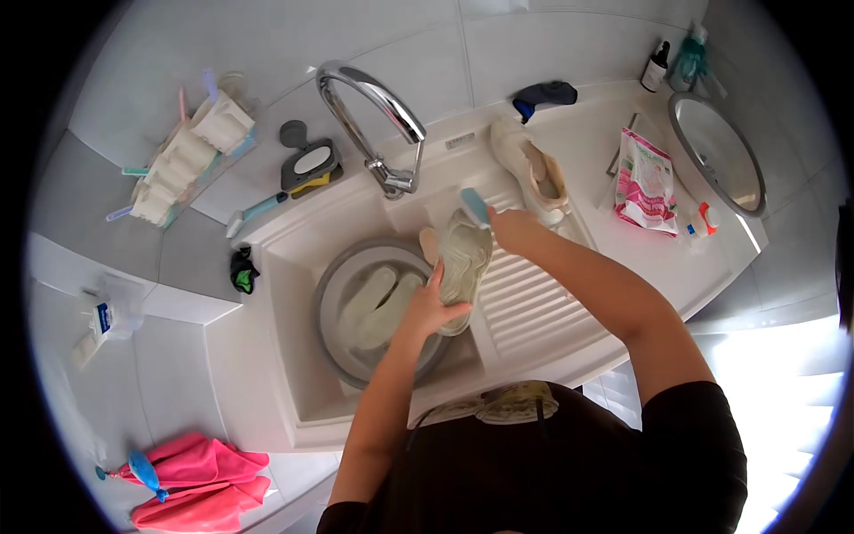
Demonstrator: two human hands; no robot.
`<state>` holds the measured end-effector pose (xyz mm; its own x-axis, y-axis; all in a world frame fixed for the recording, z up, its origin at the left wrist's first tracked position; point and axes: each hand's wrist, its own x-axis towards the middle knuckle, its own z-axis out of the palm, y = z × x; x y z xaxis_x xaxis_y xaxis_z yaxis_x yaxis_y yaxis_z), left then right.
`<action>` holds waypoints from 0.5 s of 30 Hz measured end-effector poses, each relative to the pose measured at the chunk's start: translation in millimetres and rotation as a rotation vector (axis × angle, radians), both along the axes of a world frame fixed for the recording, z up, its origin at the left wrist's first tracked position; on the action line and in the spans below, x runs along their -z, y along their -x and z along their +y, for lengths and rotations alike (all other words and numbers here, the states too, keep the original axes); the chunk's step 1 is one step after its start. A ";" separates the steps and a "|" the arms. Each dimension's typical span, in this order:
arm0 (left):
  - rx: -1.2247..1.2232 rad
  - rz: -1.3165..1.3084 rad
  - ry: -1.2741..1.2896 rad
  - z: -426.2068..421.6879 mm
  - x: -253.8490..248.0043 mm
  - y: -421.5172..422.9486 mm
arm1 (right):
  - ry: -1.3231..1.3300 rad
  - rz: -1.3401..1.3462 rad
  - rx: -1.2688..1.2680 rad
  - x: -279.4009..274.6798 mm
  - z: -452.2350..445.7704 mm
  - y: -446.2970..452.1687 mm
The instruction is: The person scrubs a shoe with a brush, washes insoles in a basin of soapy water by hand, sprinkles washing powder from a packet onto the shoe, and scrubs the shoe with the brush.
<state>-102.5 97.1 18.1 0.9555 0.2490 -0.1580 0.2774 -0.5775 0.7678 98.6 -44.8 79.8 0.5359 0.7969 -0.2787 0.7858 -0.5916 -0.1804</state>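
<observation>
My left hand (431,307) grips a pale shoe (464,271) with its patterned sole turned up, over the right side of the sink basin. A light blue brush (475,206) is in my right hand (516,233), at the far end of that sole. Below and to the left, a round grey basin (331,356) stands in the sink with water and two pale insoles (369,292) in it. Another off-white shoe (525,165) rests at the back of the ribbed drainboard (534,298), its opening showing.
A chrome faucet (382,98) arches behind the sink. A soap dish (311,163) and a second brush (258,212) lie on the left ledge. At the right are a pink-and-white packet (647,185) and a round mirror (719,151). Pink cloths (209,463) hang lower left.
</observation>
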 end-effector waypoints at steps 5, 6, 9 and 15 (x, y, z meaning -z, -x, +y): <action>-0.008 0.030 -0.064 -3.3 1.2 2.0 | 0.006 0.029 -0.059 -32.5 -10.2 42.6; -0.013 0.033 -0.083 -4.9 0.9 2.5 | 0.015 0.032 -0.142 -41.4 -16.4 51.5; -0.027 0.068 -0.083 -6.2 -6.5 0.2 | -0.031 0.008 -0.156 -21.5 -11.1 22.5; -0.018 0.031 -0.056 -0.4 9.5 0.3 | -0.026 0.001 -0.184 -16.1 0.2 22.9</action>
